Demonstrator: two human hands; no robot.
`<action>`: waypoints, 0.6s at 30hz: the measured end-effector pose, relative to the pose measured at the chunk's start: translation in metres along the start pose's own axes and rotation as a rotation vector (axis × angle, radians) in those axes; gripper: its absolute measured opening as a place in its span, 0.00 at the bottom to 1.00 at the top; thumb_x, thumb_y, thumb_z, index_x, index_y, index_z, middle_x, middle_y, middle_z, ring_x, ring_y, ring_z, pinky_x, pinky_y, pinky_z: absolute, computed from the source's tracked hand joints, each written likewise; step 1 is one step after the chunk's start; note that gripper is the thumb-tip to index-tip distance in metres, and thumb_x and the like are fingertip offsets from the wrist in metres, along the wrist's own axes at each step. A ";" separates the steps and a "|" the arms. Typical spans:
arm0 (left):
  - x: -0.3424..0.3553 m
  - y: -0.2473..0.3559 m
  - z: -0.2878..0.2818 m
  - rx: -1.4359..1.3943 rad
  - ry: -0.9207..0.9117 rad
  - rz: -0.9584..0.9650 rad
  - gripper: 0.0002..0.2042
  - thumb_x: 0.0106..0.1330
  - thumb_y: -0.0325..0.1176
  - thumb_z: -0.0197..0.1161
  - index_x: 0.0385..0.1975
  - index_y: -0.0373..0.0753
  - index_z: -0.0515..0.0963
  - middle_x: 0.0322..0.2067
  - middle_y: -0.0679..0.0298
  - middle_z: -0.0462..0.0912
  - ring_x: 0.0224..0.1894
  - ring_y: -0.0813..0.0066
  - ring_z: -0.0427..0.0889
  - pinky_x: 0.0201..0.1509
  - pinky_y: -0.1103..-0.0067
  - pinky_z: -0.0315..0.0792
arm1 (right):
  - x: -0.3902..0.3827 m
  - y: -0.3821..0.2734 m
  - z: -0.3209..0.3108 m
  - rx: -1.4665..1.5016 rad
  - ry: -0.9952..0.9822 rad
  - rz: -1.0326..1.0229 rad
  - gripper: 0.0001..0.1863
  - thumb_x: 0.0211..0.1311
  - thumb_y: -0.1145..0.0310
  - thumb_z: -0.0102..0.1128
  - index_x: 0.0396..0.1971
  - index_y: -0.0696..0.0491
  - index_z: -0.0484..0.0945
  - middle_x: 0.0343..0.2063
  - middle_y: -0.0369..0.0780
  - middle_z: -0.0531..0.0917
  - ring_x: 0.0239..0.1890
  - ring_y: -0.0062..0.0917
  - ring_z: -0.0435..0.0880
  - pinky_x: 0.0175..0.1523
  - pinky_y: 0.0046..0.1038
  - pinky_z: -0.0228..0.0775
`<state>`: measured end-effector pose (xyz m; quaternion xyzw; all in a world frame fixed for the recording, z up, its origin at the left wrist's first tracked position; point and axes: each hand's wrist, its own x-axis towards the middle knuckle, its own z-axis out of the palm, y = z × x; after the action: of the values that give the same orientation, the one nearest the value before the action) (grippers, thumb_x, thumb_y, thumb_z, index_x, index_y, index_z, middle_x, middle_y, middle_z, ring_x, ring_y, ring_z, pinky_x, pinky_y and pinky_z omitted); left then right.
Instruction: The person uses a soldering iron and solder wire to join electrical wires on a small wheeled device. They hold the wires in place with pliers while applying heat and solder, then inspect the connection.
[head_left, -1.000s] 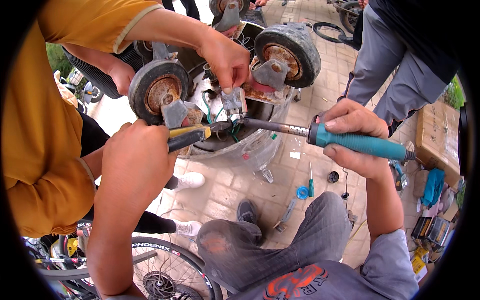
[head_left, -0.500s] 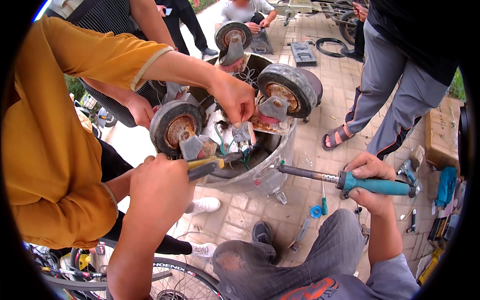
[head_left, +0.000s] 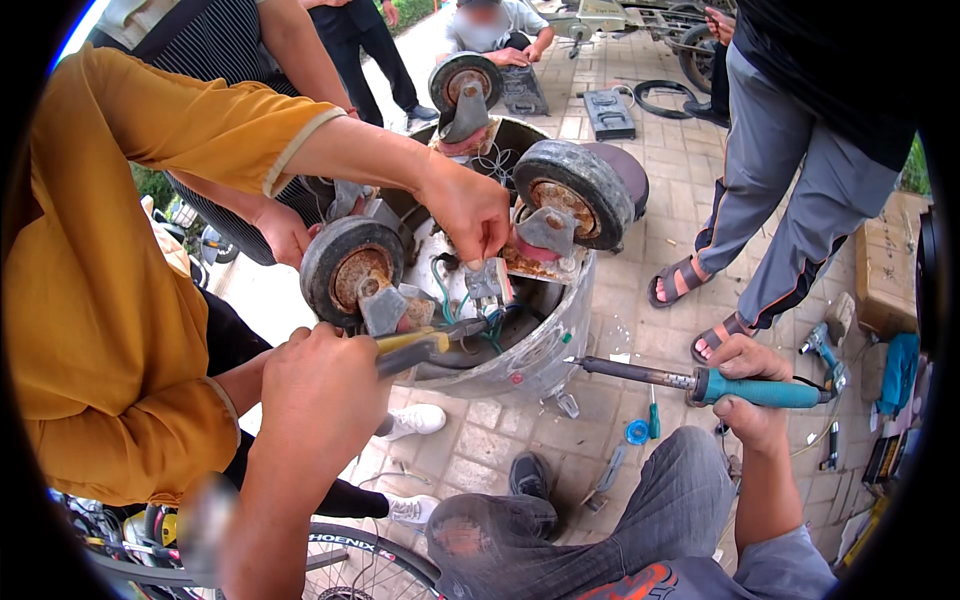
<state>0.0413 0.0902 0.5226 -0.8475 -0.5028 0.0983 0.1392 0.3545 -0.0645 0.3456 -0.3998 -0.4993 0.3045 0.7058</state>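
Observation:
My left hand (head_left: pixel 325 395) is closed around pliers (head_left: pixel 415 350) with yellow-and-black handles. Their dark jaws reach the green wires (head_left: pixel 494 328) below a small grey metal-cased part (head_left: pixel 487 282). A co-worker's hand (head_left: pixel 465 208), from an orange sleeve, pinches the top of that part. Out to the right, my right hand (head_left: pixel 752 385) grips a soldering iron (head_left: pixel 760 390) by its teal handle. Its tip points left, just outside the rim of an upturned metal drum-shaped body (head_left: pixel 545 350), apart from the wires. Whether the jaws grip a wire, I cannot tell.
Rusty caster wheels (head_left: pixel 350 272) stick up from the drum body. A bicycle wheel (head_left: pixel 375 560) lies at lower left. On the paving are a screwdriver (head_left: pixel 654 415), a blue ring-shaped roll (head_left: pixel 637 432) and a cardboard box (head_left: pixel 888 265). People stand around, one in grey trousers (head_left: pixel 780 150).
My right hand has drawn the soldering iron slightly right and down, away from the drum. The pliers stay at the wires, and the co-worker still holds the metal-cased part.

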 end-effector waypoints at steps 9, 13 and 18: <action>0.000 0.002 -0.002 -0.001 -0.025 -0.019 0.11 0.52 0.34 0.62 0.28 0.33 0.85 0.29 0.47 0.82 0.36 0.52 0.82 0.43 0.65 0.75 | -0.008 0.003 -0.003 0.036 0.024 0.009 0.19 0.45 0.67 0.77 0.37 0.54 0.80 0.32 0.45 0.81 0.29 0.24 0.80 0.34 0.24 0.70; 0.001 0.001 -0.002 0.010 -0.036 -0.021 0.11 0.52 0.34 0.62 0.28 0.33 0.85 0.29 0.47 0.82 0.36 0.52 0.82 0.44 0.65 0.75 | -0.010 0.002 -0.002 0.047 0.038 0.023 0.19 0.45 0.67 0.77 0.37 0.54 0.80 0.32 0.46 0.81 0.30 0.24 0.81 0.34 0.24 0.71; 0.002 0.001 -0.003 0.008 -0.032 -0.018 0.11 0.52 0.34 0.61 0.28 0.33 0.85 0.29 0.47 0.83 0.36 0.52 0.82 0.44 0.65 0.75 | -0.013 0.004 -0.006 0.049 0.039 0.028 0.19 0.46 0.67 0.77 0.37 0.55 0.80 0.32 0.46 0.81 0.29 0.24 0.81 0.34 0.23 0.72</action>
<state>0.0441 0.0905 0.5248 -0.8405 -0.5124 0.1127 0.1352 0.3557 -0.0746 0.3358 -0.3953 -0.4721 0.3188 0.7206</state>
